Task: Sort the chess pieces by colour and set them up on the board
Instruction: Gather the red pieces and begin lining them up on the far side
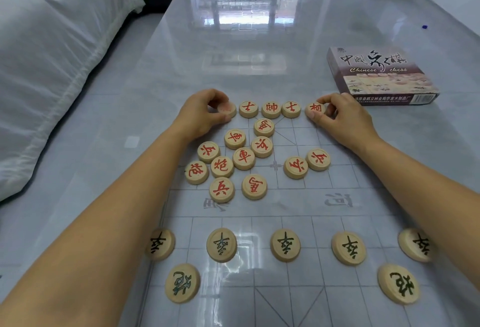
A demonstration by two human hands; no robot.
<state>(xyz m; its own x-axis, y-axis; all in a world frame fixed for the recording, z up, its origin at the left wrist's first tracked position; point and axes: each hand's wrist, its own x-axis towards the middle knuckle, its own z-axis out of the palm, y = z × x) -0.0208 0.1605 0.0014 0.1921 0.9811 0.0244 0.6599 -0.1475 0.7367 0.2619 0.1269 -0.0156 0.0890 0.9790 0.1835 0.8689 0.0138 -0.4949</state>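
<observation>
Red chess pieces (pixel 243 158) mostly wait in a loose cluster on the board's (pixel 298 225) far half, while the left hand (pixel 205 112) pinches a blurred red disc (pixel 226 109) and the right hand (pixel 342 117) pinches the red elephant (pixel 315 109), apparently seating both at the back rank's two ends.

Both arms stretch forward; left hand (pixel 202 116) pinches a piece (pixel 228 108); right hand (pixel 346 118) pinches another piece (pixel 314 109).

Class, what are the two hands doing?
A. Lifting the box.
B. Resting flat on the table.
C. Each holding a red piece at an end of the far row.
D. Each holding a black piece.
C: the left hand pinches the row's leftmost red piece, the right hand its rightmost piece.
</observation>
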